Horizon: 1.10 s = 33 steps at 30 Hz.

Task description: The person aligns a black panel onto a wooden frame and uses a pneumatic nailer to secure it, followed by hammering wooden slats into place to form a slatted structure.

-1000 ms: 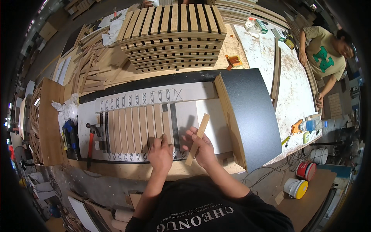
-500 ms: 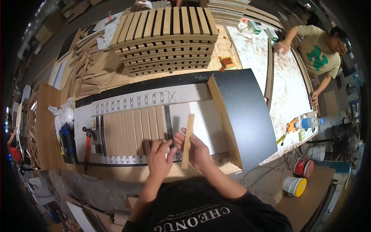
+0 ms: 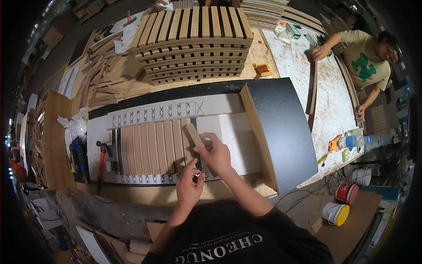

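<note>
In my right hand [image 3: 215, 155] is a short light wooden slat [image 3: 193, 134], gripped between thumb and fingers. Its far end tilts left over the end of a row of slats. My left hand [image 3: 189, 187] is closer to me, its fingers curled and pinched at the row's near right edge. Whatever those fingertips hold, if anything, is too small to make out. Brown wooden slats [image 3: 141, 149] lie side by side below and left of my hands. Above them runs a white strip with pencilled crosses [image 3: 151, 115]; a similar strip edges the near side.
A hammer [image 3: 101, 166] lies left of the slats. On the right stands a black panel [image 3: 285, 132] with a wooden edge. Slatted panels [image 3: 191, 55] are stacked behind, beside loose wood strips [image 3: 100, 83]. A co-worker [image 3: 364, 61] handles a long strip [image 3: 313, 88] at the right table.
My right hand has swung the slat left and away from me, over the row. My left hand has shifted slightly right and nearer. The co-worker's hand now grips the long strip, which has moved.
</note>
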Motion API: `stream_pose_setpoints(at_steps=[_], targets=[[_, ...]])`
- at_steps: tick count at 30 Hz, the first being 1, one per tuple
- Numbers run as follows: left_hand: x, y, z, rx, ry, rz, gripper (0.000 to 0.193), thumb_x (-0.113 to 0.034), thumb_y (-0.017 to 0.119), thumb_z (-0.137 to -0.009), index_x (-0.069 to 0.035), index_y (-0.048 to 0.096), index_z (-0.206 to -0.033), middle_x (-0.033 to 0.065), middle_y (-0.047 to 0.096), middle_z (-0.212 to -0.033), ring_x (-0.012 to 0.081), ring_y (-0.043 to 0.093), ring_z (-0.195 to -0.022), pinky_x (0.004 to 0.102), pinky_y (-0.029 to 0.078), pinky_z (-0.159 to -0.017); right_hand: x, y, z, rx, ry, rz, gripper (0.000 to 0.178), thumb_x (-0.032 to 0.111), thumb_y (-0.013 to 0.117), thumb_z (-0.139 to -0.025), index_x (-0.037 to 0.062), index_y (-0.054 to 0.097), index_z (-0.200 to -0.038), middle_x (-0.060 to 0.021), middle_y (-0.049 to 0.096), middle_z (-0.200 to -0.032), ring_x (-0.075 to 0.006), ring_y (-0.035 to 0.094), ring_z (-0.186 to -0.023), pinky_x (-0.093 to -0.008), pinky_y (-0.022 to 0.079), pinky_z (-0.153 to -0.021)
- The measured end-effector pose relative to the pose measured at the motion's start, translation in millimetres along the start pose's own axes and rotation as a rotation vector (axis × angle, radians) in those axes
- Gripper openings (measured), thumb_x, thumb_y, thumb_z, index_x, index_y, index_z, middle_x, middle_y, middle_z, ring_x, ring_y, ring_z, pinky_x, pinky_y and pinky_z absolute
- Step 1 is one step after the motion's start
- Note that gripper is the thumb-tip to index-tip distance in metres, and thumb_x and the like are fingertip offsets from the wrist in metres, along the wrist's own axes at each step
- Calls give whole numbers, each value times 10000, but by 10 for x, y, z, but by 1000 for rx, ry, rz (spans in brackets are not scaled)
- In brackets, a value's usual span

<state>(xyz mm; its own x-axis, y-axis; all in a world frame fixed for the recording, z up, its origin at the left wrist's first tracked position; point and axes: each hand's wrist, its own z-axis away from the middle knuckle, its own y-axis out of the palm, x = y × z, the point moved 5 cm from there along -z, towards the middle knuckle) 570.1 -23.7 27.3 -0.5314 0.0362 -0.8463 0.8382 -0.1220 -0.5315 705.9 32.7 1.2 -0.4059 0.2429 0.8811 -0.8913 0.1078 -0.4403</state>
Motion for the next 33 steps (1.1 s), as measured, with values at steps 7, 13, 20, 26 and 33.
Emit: stream_pose_setpoints(at_steps=[7,13,20,26,33], targets=[[7,38,122,147,110,16,343,-74,668,-767,-45,582,-1098,79,605,-821,147,583,-564,266,465,-546,-17,105,-70,-120,-150,178,412,207,662,-778,109,508,-1147,-139,598,-923,-339,608,-800,-428,493,-669],[143,-133,170,249,48,37,318,-121,650,-792,-53,579,-1094,93,608,-838,197,612,-635,303,480,-584,58,302,-61,-79,-142,323,403,229,651,-784,130,522,-1153,-145,581,-928,-350,603,-781,-426,497,-662],[448,-287,441,226,159,134,313,-167,636,-832,-67,573,-1122,114,627,-937,217,621,-702,310,517,-599,55,336,-268,-296,-132,374,361,171,652,-763,103,596,-1112,-145,623,-881,-285,614,-785,-394,487,-697],[725,-1295,555,115,121,23,336,-206,633,-826,-96,573,-1138,123,625,-971,238,635,-795,316,521,-649,171,419,-156,-319,-127,523,354,213,665,-791,162,607,-1137,-98,583,-799,-266,586,-722,-384,473,-654],[1954,-3238,791,-513,-124,198,226,-64,631,-825,-12,628,-1045,63,640,-891,98,571,-698,238,478,-621,241,522,-156,-315,-131,628,364,222,644,-809,160,597,-1165,-102,586,-796,-259,590,-734,-378,472,-667]])
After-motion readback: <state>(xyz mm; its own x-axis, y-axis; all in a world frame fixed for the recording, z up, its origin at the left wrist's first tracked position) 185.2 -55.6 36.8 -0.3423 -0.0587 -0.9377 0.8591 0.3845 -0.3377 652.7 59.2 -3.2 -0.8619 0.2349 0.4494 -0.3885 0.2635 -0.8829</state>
